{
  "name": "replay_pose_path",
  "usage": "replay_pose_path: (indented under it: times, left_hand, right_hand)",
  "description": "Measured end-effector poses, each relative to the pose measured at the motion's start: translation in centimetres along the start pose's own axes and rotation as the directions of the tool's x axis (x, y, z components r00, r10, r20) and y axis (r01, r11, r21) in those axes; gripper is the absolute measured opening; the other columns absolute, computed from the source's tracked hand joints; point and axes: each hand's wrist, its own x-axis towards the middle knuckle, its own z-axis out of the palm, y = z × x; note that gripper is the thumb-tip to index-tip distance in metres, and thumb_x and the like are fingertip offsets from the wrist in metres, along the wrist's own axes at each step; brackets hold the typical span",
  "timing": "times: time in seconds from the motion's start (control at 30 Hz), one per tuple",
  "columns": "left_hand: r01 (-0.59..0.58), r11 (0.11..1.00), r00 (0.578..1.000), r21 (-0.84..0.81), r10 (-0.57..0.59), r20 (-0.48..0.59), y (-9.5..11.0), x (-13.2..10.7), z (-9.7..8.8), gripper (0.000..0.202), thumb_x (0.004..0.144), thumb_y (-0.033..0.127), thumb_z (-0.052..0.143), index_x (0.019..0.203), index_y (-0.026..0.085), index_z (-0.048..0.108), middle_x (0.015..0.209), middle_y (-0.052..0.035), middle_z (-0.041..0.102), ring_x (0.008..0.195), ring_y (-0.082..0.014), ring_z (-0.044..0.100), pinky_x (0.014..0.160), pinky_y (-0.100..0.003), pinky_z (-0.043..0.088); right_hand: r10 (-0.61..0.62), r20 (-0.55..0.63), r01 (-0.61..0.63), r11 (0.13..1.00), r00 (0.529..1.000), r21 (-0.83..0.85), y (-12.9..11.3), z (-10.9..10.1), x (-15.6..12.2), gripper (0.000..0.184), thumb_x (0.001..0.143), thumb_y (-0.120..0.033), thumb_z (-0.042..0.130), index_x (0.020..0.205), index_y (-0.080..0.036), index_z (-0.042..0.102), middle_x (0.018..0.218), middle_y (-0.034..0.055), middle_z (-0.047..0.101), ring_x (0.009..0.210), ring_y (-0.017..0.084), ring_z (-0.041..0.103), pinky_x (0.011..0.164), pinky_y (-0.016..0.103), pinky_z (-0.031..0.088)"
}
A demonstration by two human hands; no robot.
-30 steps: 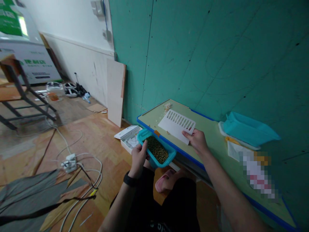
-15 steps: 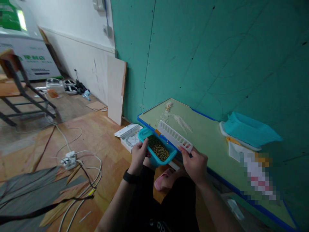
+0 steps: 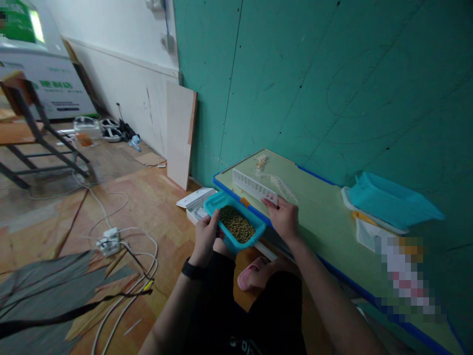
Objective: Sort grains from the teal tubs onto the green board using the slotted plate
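My left hand (image 3: 207,235) is closed on the near-left rim of a turquoise plastic basket (image 3: 215,198), thumb on top. In the basket lie green and yellowish beans (image 3: 238,226). It hangs just off the long edge of a pale green board (image 3: 321,217) with blue edging. My right hand (image 3: 283,215) grips one end of a white slotted plastic strip (image 3: 254,186), which stands on its edge over the board. Beyond the strip, a line of white grains (image 3: 283,186) and a small heap of yellowish and white bits (image 3: 262,161) lie on the board.
An empty-looking turquoise bin (image 3: 395,199) rests on white trays at the board's right. A white open box (image 3: 197,204) sits on the floor behind the basket. Cables and a power strip (image 3: 110,241) lie at left. A pale panel (image 3: 181,135) leans on the wall; a chair (image 3: 35,128) stands far left.
My right hand has moved the strip up and left, away from the board's edge and further onto its surface. The basket has shifted slightly left, out from the board.
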Motion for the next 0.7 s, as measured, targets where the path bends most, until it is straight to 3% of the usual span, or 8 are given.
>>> replay_pose_path:
  times: [0.3, 0.5, 0.7]
  left_hand:
    - [-0.02, 1.0, 1.0, 0.003, 0.02, 0.012, 0.1, 0.0, 0.2, 0.054, 0.07, 0.068, 0.072, 0.054, 0.02, 0.051, 0.039, 0.0033, 0.051, 0.035, -0.0121, 0.051, 0.038, -0.022, 0.039]
    - [-0.027, 1.0, 1.0, -0.004, 0.027, 0.006, 0.1, 0.1, 0.3, 0.056, 0.067, 0.07, 0.073, 0.054, 0.02, 0.051, 0.038, 0.0031, 0.051, 0.035, -0.0118, 0.05, 0.037, -0.022, 0.038]
    - [-0.025, 0.999, 1.0, -0.021, 0.025, 0.009, -0.2, 0.1, 0.2, 0.055, 0.069, 0.069, 0.073, 0.054, 0.021, 0.051, 0.039, 0.0036, 0.051, 0.035, -0.012, 0.049, 0.037, -0.023, 0.039]
  right_hand:
    - [0.033, 0.107, -0.052, 0.983, 0.994, 0.177, 0.6, -1.2, -1.2, 0.027, 0.091, -0.042, 0.063, 0.095, -0.019, 0.077, 0.092, 0.0104, 0.079, 0.087, 0.024, 0.075, 0.077, 0.029, 0.056]
    - [0.049, 0.077, -0.066, 0.969, 0.996, 0.238, 0.9, -1.8, -1.6, 0.025, 0.089, -0.041, 0.065, 0.094, -0.02, 0.078, 0.091, 0.0087, 0.079, 0.086, 0.024, 0.075, 0.079, 0.031, 0.057]
    - [-0.021, 0.02, 0.019, 0.994, 1.0, 0.106, 0.4, -2.4, -3.0, 0.025, 0.093, -0.038, 0.061, 0.1, -0.019, 0.077, 0.093, 0.0105, 0.079, 0.083, 0.022, 0.076, 0.076, 0.028, 0.057]
